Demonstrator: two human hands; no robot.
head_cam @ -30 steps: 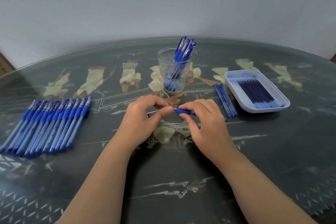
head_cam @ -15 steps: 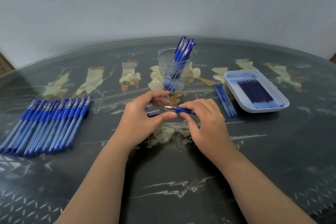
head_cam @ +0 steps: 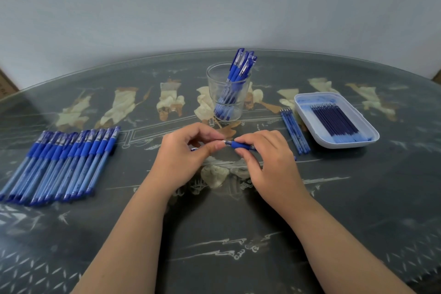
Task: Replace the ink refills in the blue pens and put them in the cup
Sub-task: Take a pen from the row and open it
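Dark glass-topped worktop (head_cam: 214,222) with pale inlaid figures meets a plain grey wall, and just above its middle, in front of the clear glass cup (head_cam: 214,89) of pens, the left hand (head_cam: 186,160) pinches the silvery tip of a blue plastic pen with a rubber grip sleeve (head_cam: 241,145) while the right hand (head_cam: 269,164) curls its fingers (head_cam: 253,137) round that sleeve. Such a pen is probably light, stiff and slick along the barrel, so the sleeve is the sure hold and the small tip needs a firm pinch. Most of the barrel lies hidden under the right palm, and whether a refill sits inside cannot be made out.
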